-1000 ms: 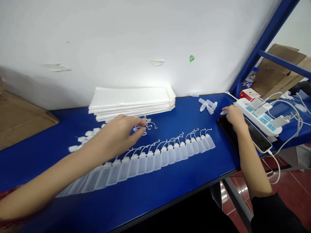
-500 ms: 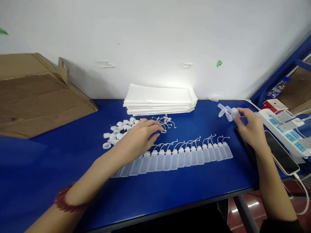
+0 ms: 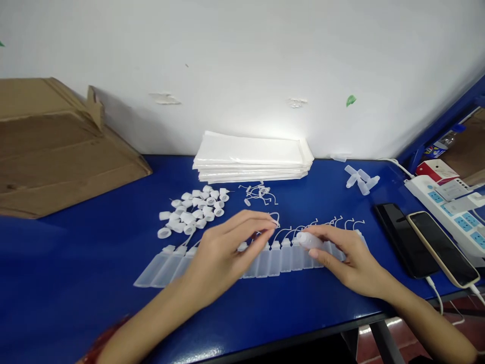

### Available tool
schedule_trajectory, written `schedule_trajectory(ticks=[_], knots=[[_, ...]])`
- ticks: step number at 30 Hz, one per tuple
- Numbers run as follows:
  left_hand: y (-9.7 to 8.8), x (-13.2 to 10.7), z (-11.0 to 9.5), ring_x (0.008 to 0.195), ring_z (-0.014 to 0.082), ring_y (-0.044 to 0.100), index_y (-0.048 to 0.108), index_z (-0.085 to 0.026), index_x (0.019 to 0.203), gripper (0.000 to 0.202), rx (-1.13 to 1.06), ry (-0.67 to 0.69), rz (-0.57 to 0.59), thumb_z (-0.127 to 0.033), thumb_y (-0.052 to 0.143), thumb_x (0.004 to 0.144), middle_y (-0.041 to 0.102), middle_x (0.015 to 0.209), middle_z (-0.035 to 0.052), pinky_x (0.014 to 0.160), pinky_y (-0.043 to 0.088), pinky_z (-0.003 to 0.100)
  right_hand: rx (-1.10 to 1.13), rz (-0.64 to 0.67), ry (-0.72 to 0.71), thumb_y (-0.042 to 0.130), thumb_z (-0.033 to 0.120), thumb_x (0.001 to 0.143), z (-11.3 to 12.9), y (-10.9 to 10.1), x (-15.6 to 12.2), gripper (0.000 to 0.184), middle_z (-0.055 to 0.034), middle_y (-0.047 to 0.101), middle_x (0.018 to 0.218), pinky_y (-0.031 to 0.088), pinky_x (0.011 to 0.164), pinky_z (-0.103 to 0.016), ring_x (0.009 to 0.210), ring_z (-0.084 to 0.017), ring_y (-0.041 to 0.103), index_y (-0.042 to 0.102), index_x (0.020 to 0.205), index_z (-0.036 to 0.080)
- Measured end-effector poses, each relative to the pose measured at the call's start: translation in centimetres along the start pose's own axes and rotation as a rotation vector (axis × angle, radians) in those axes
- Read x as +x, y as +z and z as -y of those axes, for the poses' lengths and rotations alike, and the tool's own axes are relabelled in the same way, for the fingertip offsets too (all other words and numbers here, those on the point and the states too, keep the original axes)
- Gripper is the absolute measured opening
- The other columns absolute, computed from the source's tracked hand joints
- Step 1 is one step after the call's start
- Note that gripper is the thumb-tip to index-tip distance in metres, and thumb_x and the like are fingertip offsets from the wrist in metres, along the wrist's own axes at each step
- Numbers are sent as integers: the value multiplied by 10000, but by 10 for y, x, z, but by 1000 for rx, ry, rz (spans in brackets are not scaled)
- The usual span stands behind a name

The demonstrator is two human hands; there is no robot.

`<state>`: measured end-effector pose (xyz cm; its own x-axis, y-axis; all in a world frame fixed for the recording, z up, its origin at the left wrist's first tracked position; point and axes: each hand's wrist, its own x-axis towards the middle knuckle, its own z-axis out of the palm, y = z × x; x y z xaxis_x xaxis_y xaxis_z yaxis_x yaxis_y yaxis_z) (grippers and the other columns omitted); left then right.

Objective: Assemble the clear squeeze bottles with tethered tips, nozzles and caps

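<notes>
A row of several small translucent plastic bottles [image 3: 166, 264] lies side by side on the blue table [image 3: 76, 283], each with a thin white tether at its neck. My left hand [image 3: 223, 253] hovers over the middle of the row and pinches a thin white tether piece [image 3: 274, 218] between thumb and fingertips. My right hand [image 3: 343, 258] is closed on one small translucent bottle [image 3: 310, 240], held just above the row's right part, its neck pointing toward my left fingertips. The two hands nearly meet.
Several loose white caps [image 3: 193, 207] and a tangle of white tethers [image 3: 259, 193] lie behind the row. A stack of white sheets [image 3: 252, 156] rests against the wall. A few loose bottles [image 3: 361, 179], two phones [image 3: 420, 242], a power strip [image 3: 447, 205] are at right; a cardboard box [image 3: 56, 146] at left.
My right hand came in from the loose bottles at the right with one bottle. My left hand left the tether pile with a tether and moved toward it. The view swung left.
</notes>
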<state>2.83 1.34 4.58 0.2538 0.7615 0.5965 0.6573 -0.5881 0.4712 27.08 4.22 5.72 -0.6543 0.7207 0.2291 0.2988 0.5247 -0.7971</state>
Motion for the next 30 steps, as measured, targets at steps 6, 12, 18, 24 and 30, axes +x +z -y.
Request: schedule_trajectory(ticks=[6, 12, 18, 24, 30], knots=[[9, -9, -28, 725, 93, 722, 625, -184, 1015, 112, -145, -125, -92, -134, 588, 921, 732, 887, -8, 675, 602, 159, 157, 115, 72, 578, 256, 948, 6, 9, 1, 267, -36, 733, 1035, 524, 759, -281, 852, -146, 668, 642, 1201, 202], [7, -8, -36, 784, 108, 716, 694, -204, 893, 127, -191, -141, -109, -104, 617, 887, 738, 837, -20, 693, 601, 173, 132, 171, 38, 571, 233, 949, 8, 8, 0, 337, -56, 736, 1081, 526, 763, -288, 862, -152, 674, 610, 1281, 186], [8, -9, -38, 726, 96, 704, 694, -203, 890, 100, -239, -239, -112, -123, 633, 878, 730, 834, -23, 655, 598, 159, 74, 174, -13, 597, 206, 927, 9, 9, -1, 337, -77, 750, 996, 531, 747, -295, 811, -161, 670, 625, 1256, 137], [10, -10, -41, 877, 113, 707, 674, -192, 980, 173, -212, -121, -70, -68, 590, 893, 730, 960, 5, 794, 599, 197, 100, 136, 0, 571, 210, 936, 5, 12, -2, 358, -62, 728, 1041, 542, 732, -297, 802, -155, 651, 585, 1294, 192], [11, -15, -41, 990, 157, 688, 630, -158, 1105, 261, -137, 9, -44, -12, 552, 903, 683, 1093, 71, 869, 599, 267, 124, 175, 60, 534, 227, 950, 6, 12, -2, 423, -54, 711, 953, 553, 740, -332, 819, -180, 667, 499, 1372, 205]])
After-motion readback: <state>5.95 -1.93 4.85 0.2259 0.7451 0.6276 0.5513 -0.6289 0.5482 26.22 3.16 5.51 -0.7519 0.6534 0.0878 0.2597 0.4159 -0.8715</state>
